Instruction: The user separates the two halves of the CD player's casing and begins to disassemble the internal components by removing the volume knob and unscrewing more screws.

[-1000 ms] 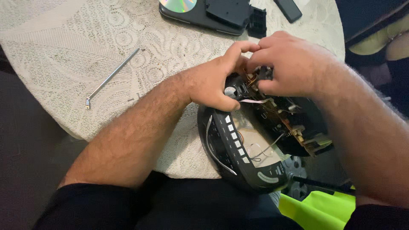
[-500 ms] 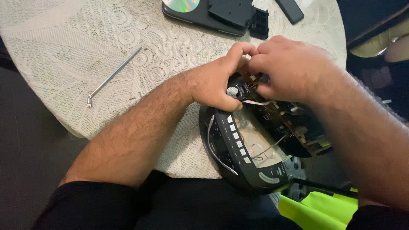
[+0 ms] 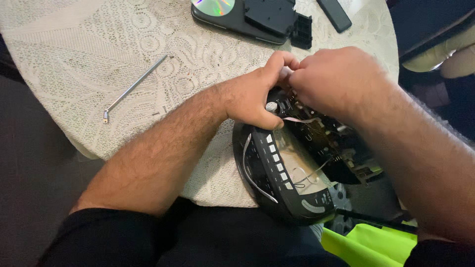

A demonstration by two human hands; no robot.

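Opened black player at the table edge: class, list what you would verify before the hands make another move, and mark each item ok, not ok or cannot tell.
1. Left hand steadies the opened black player: ok.
2. Right hand has hold of an inner part: cannot tell, its fingers hide it.
3. Player fully supported by the lace-covered table: not ok, it overhangs the edge.
4. Thin white wire clear of the hands: ok.
5. Metal antenna rod lies apart from the work: ok.

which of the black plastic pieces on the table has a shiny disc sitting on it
The wide black tray-like piece at the far edge of the lace-covered table: a rainbow-sheened disc lies on its left end. The small ribbed block and the slim black bar carry nothing.
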